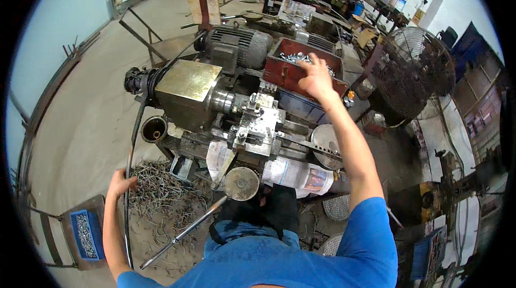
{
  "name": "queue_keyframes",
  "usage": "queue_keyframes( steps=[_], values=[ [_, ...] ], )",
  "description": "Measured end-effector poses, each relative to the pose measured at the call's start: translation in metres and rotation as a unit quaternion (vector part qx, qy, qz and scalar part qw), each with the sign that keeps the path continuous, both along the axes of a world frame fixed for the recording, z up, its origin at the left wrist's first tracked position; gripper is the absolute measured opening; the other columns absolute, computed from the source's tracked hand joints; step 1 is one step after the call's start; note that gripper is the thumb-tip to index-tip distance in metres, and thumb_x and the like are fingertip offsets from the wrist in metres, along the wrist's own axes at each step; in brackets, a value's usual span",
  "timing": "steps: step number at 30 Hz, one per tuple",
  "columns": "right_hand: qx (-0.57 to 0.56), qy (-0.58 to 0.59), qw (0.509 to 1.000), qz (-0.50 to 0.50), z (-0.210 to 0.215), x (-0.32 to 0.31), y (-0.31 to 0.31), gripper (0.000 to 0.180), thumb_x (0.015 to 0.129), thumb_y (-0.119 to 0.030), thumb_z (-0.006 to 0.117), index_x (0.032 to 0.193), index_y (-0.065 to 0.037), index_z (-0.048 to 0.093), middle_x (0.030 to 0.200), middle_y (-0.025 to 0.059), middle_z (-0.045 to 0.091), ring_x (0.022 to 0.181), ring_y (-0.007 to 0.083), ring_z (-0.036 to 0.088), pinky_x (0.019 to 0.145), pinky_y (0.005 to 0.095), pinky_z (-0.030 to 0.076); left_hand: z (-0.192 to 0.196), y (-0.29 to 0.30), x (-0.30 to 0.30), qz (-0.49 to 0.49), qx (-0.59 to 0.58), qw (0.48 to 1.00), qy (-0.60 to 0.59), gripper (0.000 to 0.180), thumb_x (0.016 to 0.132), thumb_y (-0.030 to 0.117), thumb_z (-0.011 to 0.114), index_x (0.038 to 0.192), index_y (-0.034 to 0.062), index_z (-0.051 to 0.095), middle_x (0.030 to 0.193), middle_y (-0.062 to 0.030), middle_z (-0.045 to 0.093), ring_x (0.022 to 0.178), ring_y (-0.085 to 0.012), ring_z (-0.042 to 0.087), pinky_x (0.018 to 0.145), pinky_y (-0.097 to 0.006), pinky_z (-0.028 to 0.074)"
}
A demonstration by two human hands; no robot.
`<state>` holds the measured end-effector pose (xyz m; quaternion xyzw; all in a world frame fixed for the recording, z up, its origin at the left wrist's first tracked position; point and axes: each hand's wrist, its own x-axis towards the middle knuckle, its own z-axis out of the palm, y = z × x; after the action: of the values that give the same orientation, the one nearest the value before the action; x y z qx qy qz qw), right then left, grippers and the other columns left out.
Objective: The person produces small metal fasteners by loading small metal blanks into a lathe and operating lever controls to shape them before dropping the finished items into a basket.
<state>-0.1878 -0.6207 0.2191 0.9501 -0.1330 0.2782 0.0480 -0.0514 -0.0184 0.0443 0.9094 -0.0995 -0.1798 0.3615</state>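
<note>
My left hand [121, 183] is closed round a long dark lever bar [135, 137] at the left of the lathe-like machine, with the thumb showing on the bar's right side. Over the near side of a dark red metal bin [287, 72] hangs my right hand [317, 77], palm down, its fingers apart. Small shiny metal parts [293, 58] lie in that bin beside the fingertips. Between my hands stand the machine's brassy headstock box [191, 81], its spindle chuck [228, 102] and a metal tool slide [258, 126].
A round handwheel [241, 183] with a long steel handle [183, 232] sits in front of me. Metal turnings [161, 186] cover the floor at left, near a blue crate [86, 234] of small parts. A large fan [413, 73] stands at right; an electric motor [236, 46] is behind the headstock.
</note>
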Motion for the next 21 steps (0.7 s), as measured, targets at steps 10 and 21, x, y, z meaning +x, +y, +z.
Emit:
queue_keyframes(
  steps=[10,21],
  values=[
    [0.136,-0.06,0.981,-0.122,-0.049,-0.215,-0.057,0.045,0.059,-0.013,0.059,0.104,-0.005,0.065,0.127,0.0177,0.051,0.117,0.0318,0.049,0.095,0.0349,0.041,-0.023,-0.018,0.03,0.02,-0.183,0.976,0.115,0.026,0.083,0.012,0.059,0.101,-0.0053,0.055,0.072,-0.0099,0.06,0.058,-0.0166,0.058,0.053,-0.03,0.049],
    [0.294,0.122,0.857,-0.406,-0.228,-0.512,0.055,0.038,0.06,-0.018,0.063,0.094,-0.003,0.068,0.085,0.0195,0.066,0.079,0.0271,0.065,0.073,0.0353,0.051,-0.019,0.061,0.1,-0.166,0.261,0.933,-0.183,0.047,0.084,0.023,0.063,0.118,-0.007,0.049,0.082,-0.0154,0.061,0.069,-0.0174,0.055,0.063,-0.034,0.048]
  ],
)
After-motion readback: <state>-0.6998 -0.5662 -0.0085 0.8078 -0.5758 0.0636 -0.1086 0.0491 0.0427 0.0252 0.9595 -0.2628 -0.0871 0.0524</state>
